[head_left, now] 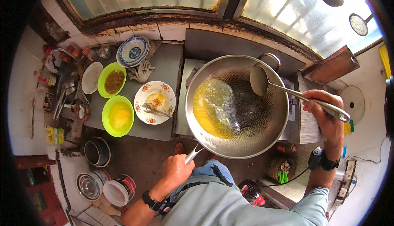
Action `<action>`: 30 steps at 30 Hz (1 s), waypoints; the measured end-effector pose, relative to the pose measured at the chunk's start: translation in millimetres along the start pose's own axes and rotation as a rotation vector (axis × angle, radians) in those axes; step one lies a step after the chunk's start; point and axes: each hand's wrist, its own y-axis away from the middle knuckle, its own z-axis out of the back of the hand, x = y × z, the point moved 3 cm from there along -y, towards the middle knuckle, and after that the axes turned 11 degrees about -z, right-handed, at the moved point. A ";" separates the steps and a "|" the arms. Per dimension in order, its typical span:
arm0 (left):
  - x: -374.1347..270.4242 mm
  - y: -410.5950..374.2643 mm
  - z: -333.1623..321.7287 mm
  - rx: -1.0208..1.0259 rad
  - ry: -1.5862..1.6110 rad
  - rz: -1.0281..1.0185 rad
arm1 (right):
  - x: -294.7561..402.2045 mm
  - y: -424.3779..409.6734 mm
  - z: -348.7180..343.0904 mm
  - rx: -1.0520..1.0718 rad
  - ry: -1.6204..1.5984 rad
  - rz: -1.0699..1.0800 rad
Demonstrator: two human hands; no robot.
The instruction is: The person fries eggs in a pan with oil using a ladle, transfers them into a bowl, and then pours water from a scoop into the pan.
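My left hand [176,170] grips the handle [194,153] of a large steel wok [261,143] with a dimpled inner surface. Glossy yellow liquid [212,112], partly bubbly and pale, has pooled on the wok's left side; whether it is oil or egg I cannot tell. In my right hand [323,109] is the long handle of a metal cooking spoon [259,80]. Its head is over the wok's upper right, and I cannot tell if it touches the metal. Left of the wok, a floral plate [141,95] holds a small spoon [157,109] and yellow-brown residue.
On the counter [160,66] are a green bowl [118,116] of yellow liquid, another green bowl [112,80] with brown contents, stacked blue-white bowls [133,50] and a cloth [142,72]. A pot [97,152] and buckets [115,192] stand low at left. A cable runs from my right wrist.
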 end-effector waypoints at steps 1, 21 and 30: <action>6.9 2.3 6.0 0.000 0.003 -0.011 | 10.0 -0.9 -5.1 0.001 -0.019 -0.017; 84.1 23.9 15.5 -0.047 0.203 0.034 | 89.4 -48.7 -68.2 0.189 -0.074 -0.021; 90.9 27.8 10.8 -0.055 0.255 0.070 | 98.2 -79.1 -93.1 0.182 0.011 -0.043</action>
